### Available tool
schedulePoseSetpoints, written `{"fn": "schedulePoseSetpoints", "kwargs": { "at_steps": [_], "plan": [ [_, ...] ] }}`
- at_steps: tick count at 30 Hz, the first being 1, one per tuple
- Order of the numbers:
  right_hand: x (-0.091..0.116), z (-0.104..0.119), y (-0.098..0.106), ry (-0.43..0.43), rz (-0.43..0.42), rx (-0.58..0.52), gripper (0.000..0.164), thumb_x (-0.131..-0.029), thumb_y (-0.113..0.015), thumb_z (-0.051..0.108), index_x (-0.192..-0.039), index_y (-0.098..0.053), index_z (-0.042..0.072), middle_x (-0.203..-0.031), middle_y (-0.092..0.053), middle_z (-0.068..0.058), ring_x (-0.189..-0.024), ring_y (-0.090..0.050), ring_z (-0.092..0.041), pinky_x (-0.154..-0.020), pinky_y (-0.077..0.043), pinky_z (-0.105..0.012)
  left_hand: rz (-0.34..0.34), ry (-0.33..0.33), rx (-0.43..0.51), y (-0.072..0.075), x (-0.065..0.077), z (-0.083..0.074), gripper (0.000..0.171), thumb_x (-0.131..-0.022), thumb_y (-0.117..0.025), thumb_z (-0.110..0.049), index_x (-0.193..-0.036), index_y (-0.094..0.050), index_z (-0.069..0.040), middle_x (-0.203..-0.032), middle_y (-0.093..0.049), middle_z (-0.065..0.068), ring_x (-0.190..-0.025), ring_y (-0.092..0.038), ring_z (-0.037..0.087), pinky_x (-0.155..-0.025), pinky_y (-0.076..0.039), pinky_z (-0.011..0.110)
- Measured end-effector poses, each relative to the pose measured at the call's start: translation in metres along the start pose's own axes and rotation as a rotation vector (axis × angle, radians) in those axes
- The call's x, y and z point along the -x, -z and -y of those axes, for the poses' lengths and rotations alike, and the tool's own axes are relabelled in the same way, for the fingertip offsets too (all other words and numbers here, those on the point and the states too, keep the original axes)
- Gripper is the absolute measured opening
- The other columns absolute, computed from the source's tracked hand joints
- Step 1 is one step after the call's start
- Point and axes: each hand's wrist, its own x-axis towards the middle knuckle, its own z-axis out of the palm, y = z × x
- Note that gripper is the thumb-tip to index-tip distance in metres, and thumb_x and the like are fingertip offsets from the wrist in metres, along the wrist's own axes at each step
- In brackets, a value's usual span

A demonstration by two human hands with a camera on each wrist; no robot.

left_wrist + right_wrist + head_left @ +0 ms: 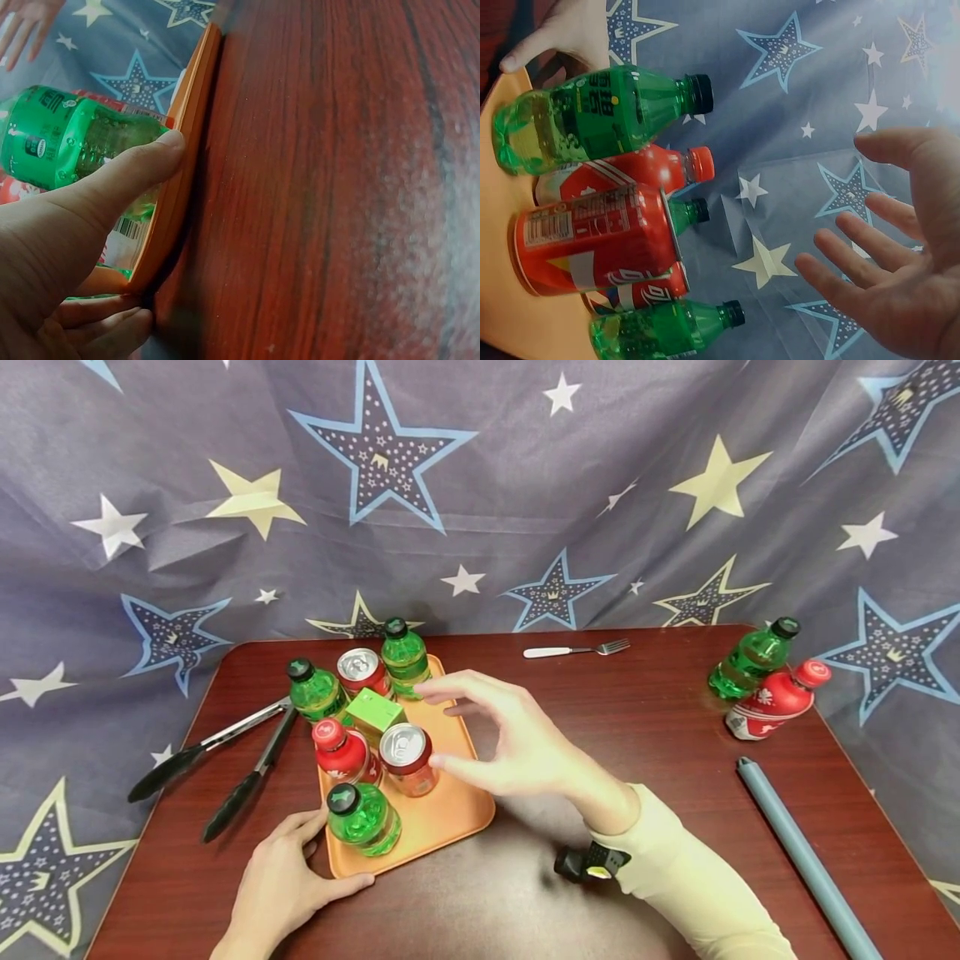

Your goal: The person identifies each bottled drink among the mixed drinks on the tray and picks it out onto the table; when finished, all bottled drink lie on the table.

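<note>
An orange tray (442, 814) carries several drinks. At its front left corner my left hand (281, 872) grips the edge, thumb along the front rim and fingers at the left side. Close to that hand stands a green soda bottle (367, 822) with a black cap. Behind it are a red-capped bottle (348, 760), a red soda can (408, 764) and a small green box (375, 714). Another red can (362, 670) and two green bottles (405, 660) fill the back. Over the tray's right side my right hand (510, 739) hovers with spread fingers, holding nothing; the right wrist view shows its bare palm (900, 277).
Black-tipped tongs (232, 752) lie left of the tray. A white-handled fork (573, 650) rests near the table's back edge. On the right are a green bottle (753, 658), a red bottle (776, 702) and a grey-blue rod (806, 856). Behind the table hangs a star-patterned cloth (495, 485).
</note>
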Motion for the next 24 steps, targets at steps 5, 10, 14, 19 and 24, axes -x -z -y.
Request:
{"fn": "schedulePoseSetpoints", "kwargs": {
  "at_steps": [5, 10, 14, 19, 24],
  "plan": [
    [0.0, 0.001, -0.006, -0.032, 0.039, 0.0, 0.058, -0.086, -0.087, 0.014, -0.14, -0.065, 0.008, -0.137, -0.07, -0.005, -0.126, -0.067, -0.015, -0.105, -0.057, -0.033, -0.013, -0.013, 0.003, 0.0, -0.001, -0.001, 0.113, -0.051, -0.098, -0.072, -0.134, -0.073, 0.0, -0.124, -0.073, 0.013, -0.092, -0.07, 0.019, -0.075, -0.057, 0.039],
    [0.0, 0.001, -0.013, -0.03, 0.064, -0.023, 0.059, -0.086, -0.087, 0.014, -0.141, -0.064, 0.008, -0.135, -0.071, -0.006, -0.123, -0.07, -0.015, -0.106, -0.057, -0.032, -0.014, -0.015, 0.005, -0.001, 0.0, 0.001, 0.113, -0.051, -0.098, -0.073, -0.134, -0.073, 0.0, -0.124, -0.073, 0.014, -0.093, -0.071, 0.02, -0.075, -0.058, 0.04],
    [0.0, 0.0, -0.019, -0.023, 0.081, -0.029, 0.06, -0.087, -0.087, 0.014, -0.142, -0.063, 0.007, -0.135, -0.072, -0.005, -0.122, -0.072, -0.013, -0.106, -0.057, -0.033, -0.002, 0.003, 0.003, 0.0, 0.002, 0.002, 0.116, -0.051, -0.097, -0.075, -0.135, -0.072, 0.001, -0.125, -0.073, 0.015, -0.094, -0.072, 0.022, -0.075, -0.059, 0.041],
    [0.0, 0.0, -0.023, 0.002, 0.098, -0.022, 0.06, -0.087, -0.087, 0.013, -0.141, -0.062, 0.006, -0.131, -0.073, -0.005, -0.117, -0.074, -0.019, -0.105, -0.058, -0.036, -0.014, -0.005, 0.002, -0.001, 0.002, 0.002, 0.116, -0.051, -0.097, -0.074, -0.135, -0.072, 0.001, -0.124, -0.073, 0.014, -0.092, -0.071, 0.02, -0.074, -0.058, 0.04],
    [0.0, -0.001, -0.028, 0.028, 0.112, 0.029, 0.057, -0.088, -0.086, 0.014, -0.14, -0.064, 0.006, -0.132, -0.072, -0.007, -0.118, -0.072, -0.02, -0.107, -0.056, -0.031, -0.02, -0.012, 0.01, -0.001, 0.001, 0.002, 0.115, -0.051, -0.098, -0.073, -0.135, -0.072, 0.001, -0.124, -0.073, 0.014, -0.092, -0.071, 0.02, -0.074, -0.058, 0.04]
  ]
}}
